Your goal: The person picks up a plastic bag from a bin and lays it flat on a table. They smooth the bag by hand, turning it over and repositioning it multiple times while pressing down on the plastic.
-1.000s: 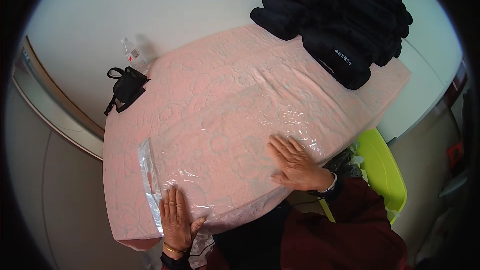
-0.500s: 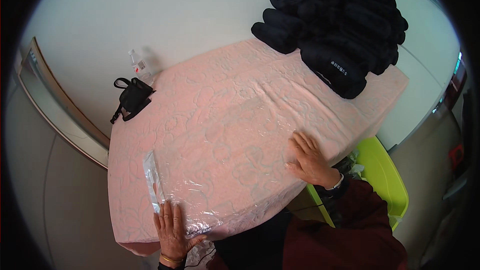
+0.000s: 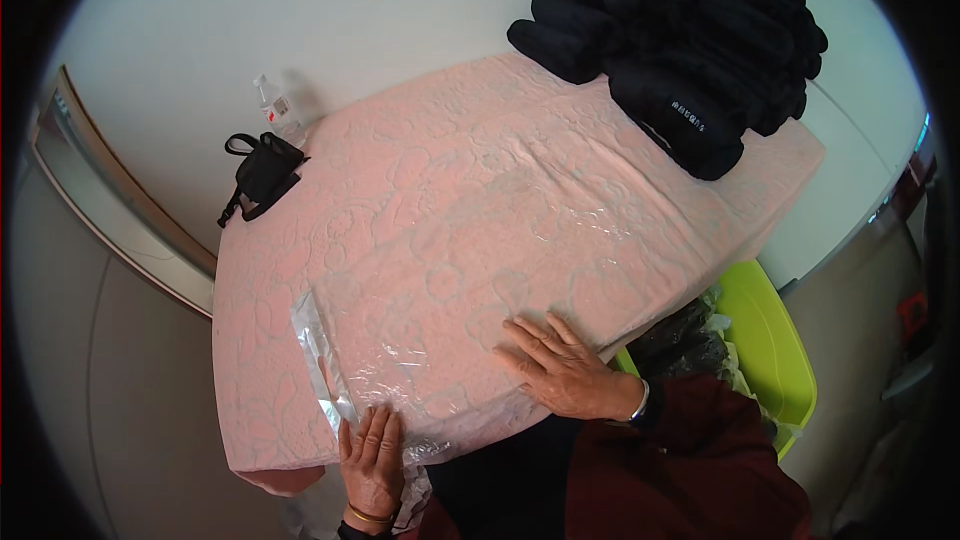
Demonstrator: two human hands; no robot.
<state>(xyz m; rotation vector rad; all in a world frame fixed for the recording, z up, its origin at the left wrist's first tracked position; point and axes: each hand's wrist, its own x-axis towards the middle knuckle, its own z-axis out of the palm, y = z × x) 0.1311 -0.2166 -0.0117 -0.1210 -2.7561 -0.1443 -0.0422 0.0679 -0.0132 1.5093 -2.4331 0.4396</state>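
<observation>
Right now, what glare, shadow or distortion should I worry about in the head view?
Head view: sharp glints on the clear plastic bag, some just above the left hand; soft shadow on the wall beside the bottle; detail lost in the black padded pile; fisheye bows the pink cloth's edges; picture corners go black.

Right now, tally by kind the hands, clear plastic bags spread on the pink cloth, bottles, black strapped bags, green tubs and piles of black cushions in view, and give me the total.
Hands: 2 (left hand, right hand)
Clear plastic bag: 1
Clear bottle: 1
Black strapped bag: 1
Green tub: 1
Pile of black cushions: 1
Total: 7
</observation>
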